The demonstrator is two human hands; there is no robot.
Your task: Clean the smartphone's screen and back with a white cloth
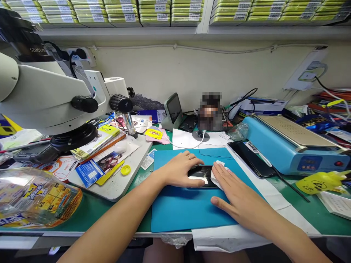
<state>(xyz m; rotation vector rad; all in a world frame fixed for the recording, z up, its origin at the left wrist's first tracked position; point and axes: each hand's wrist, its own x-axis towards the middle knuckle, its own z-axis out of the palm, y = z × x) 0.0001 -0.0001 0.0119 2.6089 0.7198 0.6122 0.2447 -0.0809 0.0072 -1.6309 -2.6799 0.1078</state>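
A black, glossy phone (207,171) lies lengthwise on a blue mat (175,212); whether it is a whole phone or only a screen panel, I cannot tell. My left hand (181,170) grips its left end, with the thumb along the near edge and the fingers over the far edge. On the phone's right end, my right hand (229,186) presses a white wipe (216,179) under its outstretched fingers, the thumb held apart. Streaks and a pale reflection show on the dark surface between the hands.
On the left stand a microscope (49,95) and a large clear plastic jar (41,197). To the right are another black phone (251,159), a blue heating plate machine (296,146) and a yellow bottle (315,182). A small display (174,111) stands behind the mat.
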